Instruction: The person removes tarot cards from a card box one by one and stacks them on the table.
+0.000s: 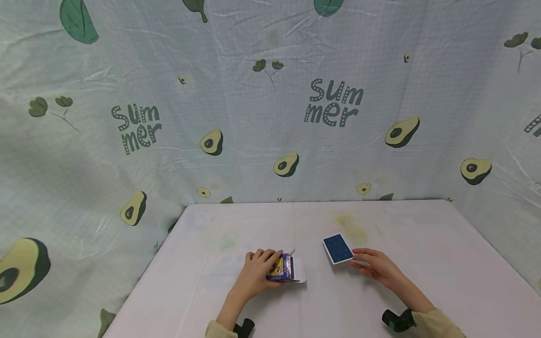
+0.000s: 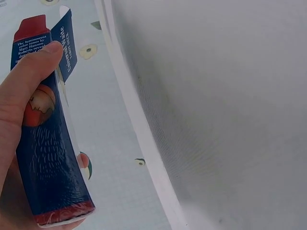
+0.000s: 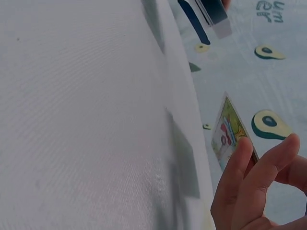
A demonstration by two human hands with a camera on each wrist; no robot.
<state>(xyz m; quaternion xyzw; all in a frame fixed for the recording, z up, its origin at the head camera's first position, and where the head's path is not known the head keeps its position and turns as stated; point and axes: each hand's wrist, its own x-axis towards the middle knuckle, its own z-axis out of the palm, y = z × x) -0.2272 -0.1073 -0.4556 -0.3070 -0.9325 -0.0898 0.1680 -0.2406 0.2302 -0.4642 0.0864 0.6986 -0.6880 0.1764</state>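
My left hand (image 1: 255,274) grips a tarot card box (image 1: 288,267), blue and purple, with its open end and flap toward the right. In the left wrist view the thumb presses the narrow side of the box (image 2: 48,153), and a printed flap stands out from its end. To the right, my right hand (image 1: 378,268) pinches a deck of cards (image 1: 338,249) at its right edge, dark blue backs up. The right wrist view shows the picture face of the bottom card (image 3: 228,127) behind the fingertips (image 3: 242,146), tilted over its shadow.
A white-covered table (image 1: 313,220) lies under both hands, with a faint yellow stain near its far side. Behind it and to the sides hangs a cloth (image 1: 253,141) printed with avocados and lettering. A dark wrist camera (image 1: 397,320) sits at the right sleeve.
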